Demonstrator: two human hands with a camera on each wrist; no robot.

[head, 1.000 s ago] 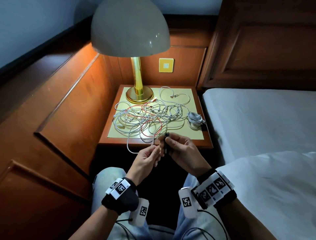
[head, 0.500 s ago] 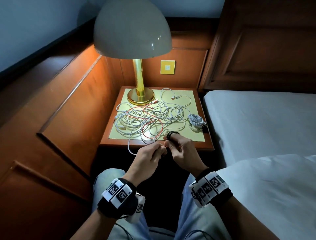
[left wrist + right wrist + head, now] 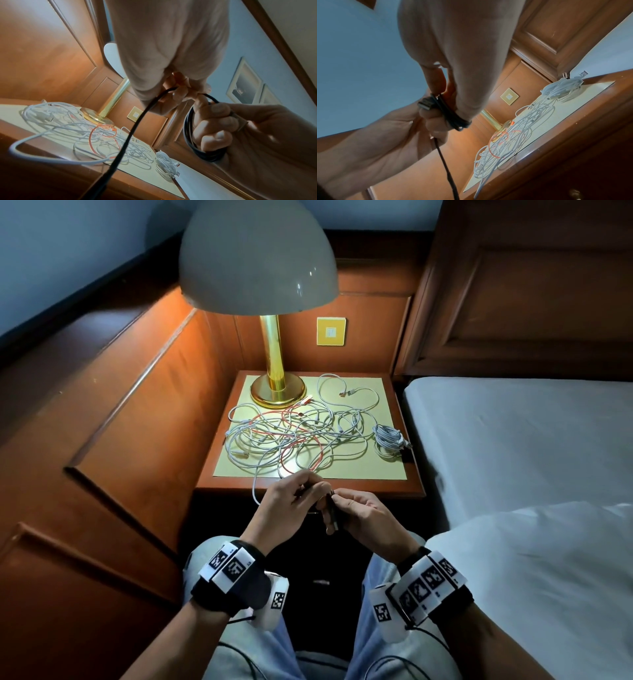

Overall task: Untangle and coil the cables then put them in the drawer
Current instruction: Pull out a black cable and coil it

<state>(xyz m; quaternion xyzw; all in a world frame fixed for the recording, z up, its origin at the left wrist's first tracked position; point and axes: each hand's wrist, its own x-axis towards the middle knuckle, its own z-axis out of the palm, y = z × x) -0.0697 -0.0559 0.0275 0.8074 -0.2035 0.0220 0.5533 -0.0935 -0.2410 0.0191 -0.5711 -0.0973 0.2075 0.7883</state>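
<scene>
My right hand [image 3: 368,518] grips the coiled black cable [image 3: 197,146] — fingers curled through its loops. My left hand [image 3: 287,508] pinches its free strand — white cables [image 3: 301,436] lie tangled on the counter [image 3: 394,491].

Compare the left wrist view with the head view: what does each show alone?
Left wrist only: the black cable looped around the right hand's fingers, a strand leaving the left hand's grip, and framed pictures on the wall. Head only: the wristbands and the white duvet. Both: the tangled cables, the coiled white bundle and the lamp base on the nightstand.
</scene>
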